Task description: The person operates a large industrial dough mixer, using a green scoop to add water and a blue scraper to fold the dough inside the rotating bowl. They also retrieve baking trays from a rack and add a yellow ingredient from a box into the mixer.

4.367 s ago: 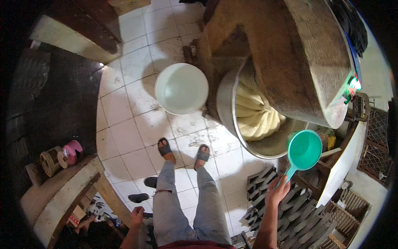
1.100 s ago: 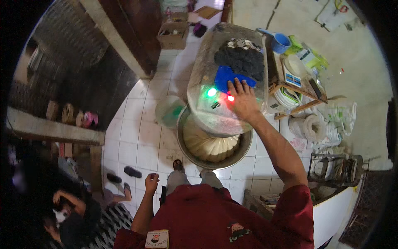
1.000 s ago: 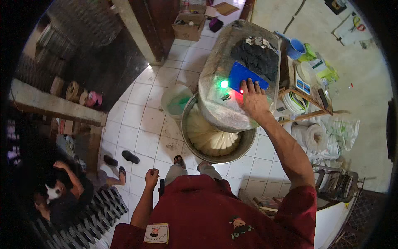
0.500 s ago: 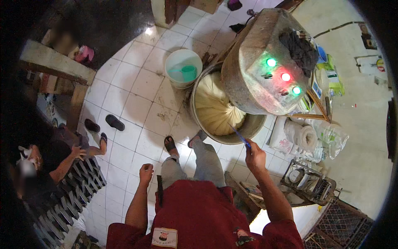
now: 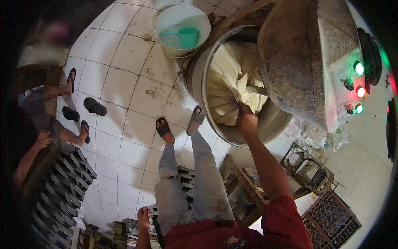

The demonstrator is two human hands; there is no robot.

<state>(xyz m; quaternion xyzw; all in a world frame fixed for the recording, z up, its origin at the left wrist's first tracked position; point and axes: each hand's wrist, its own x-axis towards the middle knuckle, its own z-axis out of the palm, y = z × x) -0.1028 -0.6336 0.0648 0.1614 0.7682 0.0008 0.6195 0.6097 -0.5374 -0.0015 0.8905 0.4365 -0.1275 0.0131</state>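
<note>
A large metal mixer bowl (image 5: 210,106) holds a mass of pale, folded dough (image 5: 226,72), twisted around a metal mixing arm (image 5: 256,90). My right hand (image 5: 247,121) reaches over the bowl's near rim, closed around a slim knife with a blue handle (image 5: 239,106). The blade points into the dough beside the mixing arm, and its tip is hard to make out. Low beside my left thigh hangs my left hand (image 5: 143,216), its fingers curled, with nothing visible in them.
The mixer's bulky housing (image 5: 294,58) with lit green and red lamps overhangs the bowl. Left of it stands a white bucket (image 5: 182,49) with a green dipper (image 5: 188,38). A scale (image 5: 296,159) sits at the right. Another person (image 5: 37,124) sits at the left near a slatted rack (image 5: 62,186).
My right hand has moved forward over the bowl, bringing the knife into the dough. My view has shifted closer to the mixer. My left hand has dropped lower in the view.
</note>
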